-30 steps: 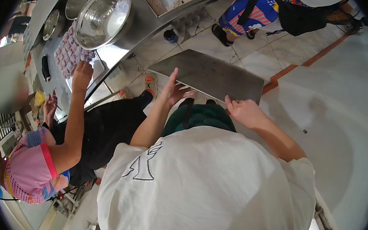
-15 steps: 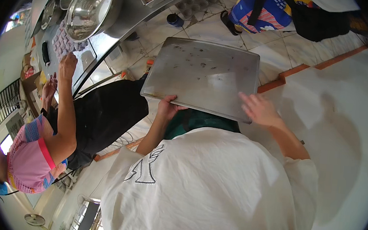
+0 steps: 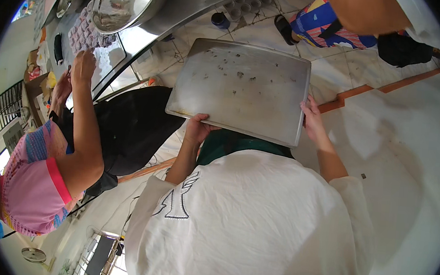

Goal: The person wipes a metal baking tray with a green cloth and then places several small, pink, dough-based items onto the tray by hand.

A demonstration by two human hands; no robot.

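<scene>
A large rectangular metal baking tray [image 3: 243, 105] is held out in front of my body, its flat face marked with dark specks and smudges. My left hand [image 3: 198, 129] grips the tray's near edge toward its left side, thumb on top and the other fingers underneath. At the tray's right edge, my right hand [image 3: 312, 117] is closed round the rim, with part of the fingers hidden behind it.
At the left a co-worker [image 3: 37, 189] in a pink top works at a metal table [image 3: 190, 4]. Large steel bowls [image 3: 127, 3] and a batch of lumpy pieces [image 3: 85, 34] stand there. A muffin tin [image 3: 247, 6] and a dark cup [image 3: 220, 20] are beyond my tray. Another person's leg [image 3: 319, 20] is at top right.
My right hand, earlier blurred over the tray's right part, now grips its right edge. The left hand keeps its hold. At top right, another person's arm has come into view.
</scene>
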